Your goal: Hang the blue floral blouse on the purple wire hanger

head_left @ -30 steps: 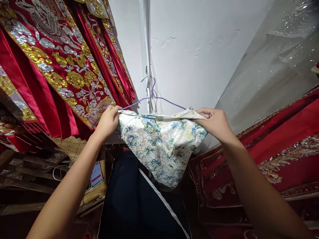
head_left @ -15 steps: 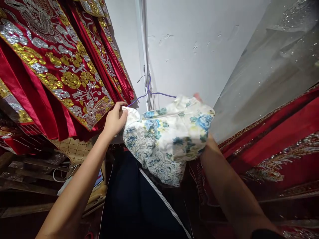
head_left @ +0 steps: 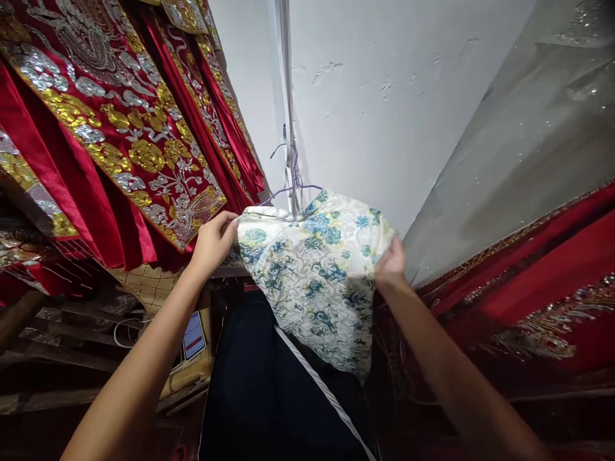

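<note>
A white blouse with blue and green floral print point(head_left: 312, 275) hangs in front of me on a thin purple wire hanger point(head_left: 288, 188). Its hook reaches up beside a narrow upright metal rail point(head_left: 287, 77). My left hand point(head_left: 214, 242) pinches the left shoulder of the blouse between thumb and fingers. On the other side, my right hand point(head_left: 391, 259) is closed on the right sleeve edge, holding it out. Most of the hanger's arms are hidden inside the cloth.
Red garments with gold and silver sequins point(head_left: 144, 153) hang on the left. Sheer sparkly fabric point(head_left: 509, 141) and red beaded cloth point(head_left: 542, 275) fill the right. A lit phone point(head_left: 193, 336) rests on a bamboo seat point(head_left: 192, 378) at lower left. Behind is a white wall point(head_left: 365, 102).
The right side of the blouse, bunched and blurred before, now hangs flatter with its sleeve drawn out and down by my right hand. My left hand keeps its grip at the shoulder.
</note>
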Demonstrator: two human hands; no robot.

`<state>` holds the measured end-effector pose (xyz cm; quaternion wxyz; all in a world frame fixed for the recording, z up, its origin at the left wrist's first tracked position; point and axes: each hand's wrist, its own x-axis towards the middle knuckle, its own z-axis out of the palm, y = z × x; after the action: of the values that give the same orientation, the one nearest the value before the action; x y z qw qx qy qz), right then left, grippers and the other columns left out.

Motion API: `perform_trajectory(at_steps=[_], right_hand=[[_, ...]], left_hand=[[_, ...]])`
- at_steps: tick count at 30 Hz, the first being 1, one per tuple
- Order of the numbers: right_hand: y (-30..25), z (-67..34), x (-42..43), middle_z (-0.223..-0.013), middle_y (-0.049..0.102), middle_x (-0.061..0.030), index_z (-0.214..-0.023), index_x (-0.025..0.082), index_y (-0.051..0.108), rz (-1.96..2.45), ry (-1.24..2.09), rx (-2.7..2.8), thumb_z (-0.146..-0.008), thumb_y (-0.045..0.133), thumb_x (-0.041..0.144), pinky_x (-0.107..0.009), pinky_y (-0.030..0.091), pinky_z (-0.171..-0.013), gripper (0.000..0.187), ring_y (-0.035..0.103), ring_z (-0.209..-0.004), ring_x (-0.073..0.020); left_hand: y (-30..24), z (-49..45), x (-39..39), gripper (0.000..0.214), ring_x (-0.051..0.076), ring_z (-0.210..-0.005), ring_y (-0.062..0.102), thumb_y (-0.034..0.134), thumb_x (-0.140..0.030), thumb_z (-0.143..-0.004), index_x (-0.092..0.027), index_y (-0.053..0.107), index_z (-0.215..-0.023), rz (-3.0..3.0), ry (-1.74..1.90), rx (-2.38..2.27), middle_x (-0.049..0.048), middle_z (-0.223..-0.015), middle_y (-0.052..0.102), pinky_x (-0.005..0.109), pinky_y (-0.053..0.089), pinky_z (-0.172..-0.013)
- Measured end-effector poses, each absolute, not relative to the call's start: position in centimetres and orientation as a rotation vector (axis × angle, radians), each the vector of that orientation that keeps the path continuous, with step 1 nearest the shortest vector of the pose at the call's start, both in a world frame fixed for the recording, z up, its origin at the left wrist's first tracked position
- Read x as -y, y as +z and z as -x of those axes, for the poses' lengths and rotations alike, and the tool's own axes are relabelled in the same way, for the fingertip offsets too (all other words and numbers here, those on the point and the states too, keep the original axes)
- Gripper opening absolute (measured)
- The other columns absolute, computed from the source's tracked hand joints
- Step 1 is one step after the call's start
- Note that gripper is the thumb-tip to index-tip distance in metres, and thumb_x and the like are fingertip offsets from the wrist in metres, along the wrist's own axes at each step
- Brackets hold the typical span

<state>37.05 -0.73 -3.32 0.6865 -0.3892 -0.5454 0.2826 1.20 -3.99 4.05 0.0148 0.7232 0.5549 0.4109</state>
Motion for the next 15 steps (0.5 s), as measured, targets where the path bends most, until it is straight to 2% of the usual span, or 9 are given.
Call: perform_trajectory(at_steps=[2, 4, 7, 11, 15], right_hand=[[-3.5, -38.5, 0.2, -0.107, 0.070, -0.0128, -0.110, 0.021, 0.068, 0.863, 0.724, 1.209, -0.096, 0.036, 0.066, -0.049, 0.055, -0.087, 0.057, 0.065, -0.109, -0.0301], [-2.7, -39.6, -0.5, -0.103, 0.070, -0.0124, -0.107, 0.022, 0.067, 0.873, 0.812, 1.177, -0.091, 0.048, 0.065, -0.049, 0.055, -0.087, 0.050, 0.065, -0.110, -0.0315], [0.0, -39.8, -1.4, -0.109, 0.068, -0.0119, -0.108, 0.023, 0.063, 0.889, 0.780, 1.070, -0.084, 0.064, 0.059, -0.047, 0.056, -0.087, 0.044, 0.064, -0.113, -0.0312], [3.5, -38.4, -2.1, -0.111, 0.066, -0.0127, -0.106, 0.023, 0.060, 0.834, 0.639, 0.971, -0.083, 0.063, 0.058, -0.045, 0.056, -0.083, 0.042, 0.061, -0.117, -0.0324], [4.1, -38.3, -2.5, -0.111, 0.067, -0.0138, -0.109, 0.023, 0.062, 0.806, 0.614, 0.934, -0.086, 0.060, 0.054, -0.045, 0.054, -0.085, 0.038, 0.061, -0.112, -0.0314]], left_hand=[[3.9, -0.6, 4.1, 0.029, 0.021, -0.091, 0.065, 0.047, -0.037, -0.095, -0.018, 0.067, -0.104, -2.243, 1.298, -1.705, 0.0051, -0.100, 0.072, 0.029, 0.048, -0.083], [4.1, -0.4, 4.0, 0.029, 0.021, -0.089, 0.065, 0.049, -0.037, -0.094, -0.017, 0.068, -0.104, -2.232, 1.322, -1.694, 0.0046, -0.099, 0.073, 0.029, 0.048, -0.083], [4.9, -0.7, 3.5, 0.032, 0.021, -0.090, 0.064, 0.050, -0.040, -0.094, -0.017, 0.068, -0.104, -2.184, 1.376, -1.664, 0.0058, -0.099, 0.072, 0.030, 0.048, -0.081], [6.0, -1.4, 2.8, 0.036, 0.020, -0.088, 0.062, 0.049, -0.047, -0.095, -0.017, 0.068, -0.103, -2.152, 1.384, -1.639, 0.0060, -0.097, 0.071, 0.031, 0.047, -0.079], [6.1, -2.2, 2.4, 0.032, 0.019, -0.085, 0.061, 0.053, -0.044, -0.093, -0.017, 0.067, -0.103, -2.126, 1.425, -1.558, 0.0062, -0.097, 0.069, 0.030, 0.047, -0.075]])
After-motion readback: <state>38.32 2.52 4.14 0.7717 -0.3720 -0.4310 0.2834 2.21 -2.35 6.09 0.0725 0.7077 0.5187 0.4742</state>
